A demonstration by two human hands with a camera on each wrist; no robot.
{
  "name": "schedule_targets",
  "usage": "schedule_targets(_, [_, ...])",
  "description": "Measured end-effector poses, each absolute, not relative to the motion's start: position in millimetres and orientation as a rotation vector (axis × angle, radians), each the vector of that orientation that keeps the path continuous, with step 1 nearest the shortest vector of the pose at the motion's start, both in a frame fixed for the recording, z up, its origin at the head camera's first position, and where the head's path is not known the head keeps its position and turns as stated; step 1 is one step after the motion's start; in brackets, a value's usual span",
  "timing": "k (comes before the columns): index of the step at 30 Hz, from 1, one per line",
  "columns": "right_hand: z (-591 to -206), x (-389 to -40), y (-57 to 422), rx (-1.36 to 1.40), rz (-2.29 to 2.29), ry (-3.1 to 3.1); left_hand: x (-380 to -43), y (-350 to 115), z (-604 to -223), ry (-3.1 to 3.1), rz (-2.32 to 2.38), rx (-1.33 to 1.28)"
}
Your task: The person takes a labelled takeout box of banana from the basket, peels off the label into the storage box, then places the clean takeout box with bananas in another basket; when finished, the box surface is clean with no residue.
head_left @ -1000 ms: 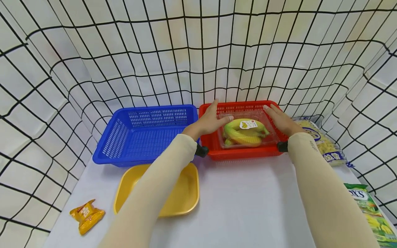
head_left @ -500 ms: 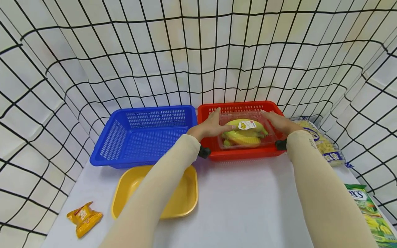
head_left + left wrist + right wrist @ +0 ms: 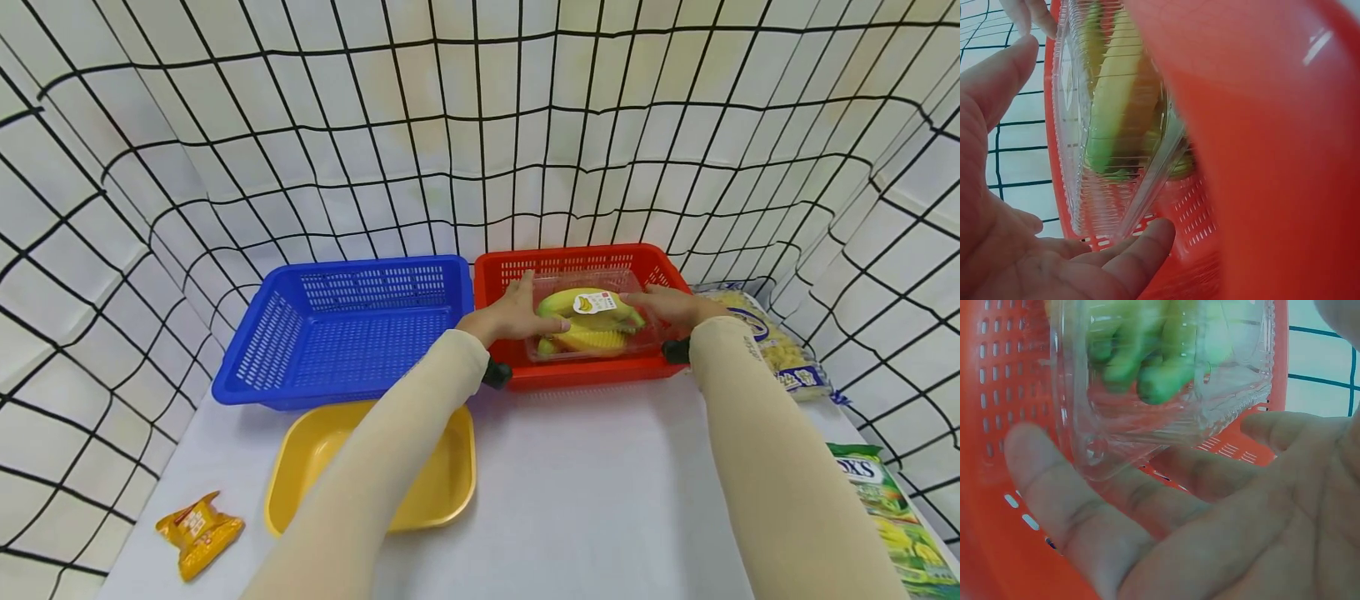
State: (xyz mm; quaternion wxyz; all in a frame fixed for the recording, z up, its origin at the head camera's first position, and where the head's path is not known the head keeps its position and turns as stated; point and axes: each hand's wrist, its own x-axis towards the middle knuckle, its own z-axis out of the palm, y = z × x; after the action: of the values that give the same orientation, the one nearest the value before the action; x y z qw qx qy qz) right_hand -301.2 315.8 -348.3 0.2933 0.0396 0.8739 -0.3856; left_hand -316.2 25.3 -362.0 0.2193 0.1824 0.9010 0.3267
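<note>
A clear plastic box (image 3: 585,277) holding yellow-green bananas (image 3: 592,337) lies inside the red basket (image 3: 592,372), with a white label on its top. My left hand (image 3: 510,317) reaches in at the box's left side, thumb over the near left corner. In the left wrist view its extended fingers lie along the end wall of the box (image 3: 1094,209). On the opposite side, my right hand (image 3: 670,307) has its fingers down between box and basket wall. The right wrist view shows those fingers spread, fingertips right at the box's edge (image 3: 1079,440).
A blue basket (image 3: 367,350) stands left of the red one, a yellow tray (image 3: 442,475) before it. An orange snack packet (image 3: 198,533) lies front left. At right are a noodle-like bag (image 3: 783,354) and a green packet (image 3: 885,508). Black netting (image 3: 480,177) surrounds the table.
Both hands have lowered into the red basket and closed in on the box from left and right. The view has shifted slightly.
</note>
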Motion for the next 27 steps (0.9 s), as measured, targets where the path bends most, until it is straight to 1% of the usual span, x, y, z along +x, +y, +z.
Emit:
schedule_targets(15, [-353.0,-298.9,314.6,0.221,-1.094,2.28,-314.0,31.0,-366.6,2.487,0.919,0.557])
schedule_targets(27, [-353.2,-298.8,315.4,0.214,-1.06,2.338,-314.2,32.8,-365.7,2.485,0.869,0.518])
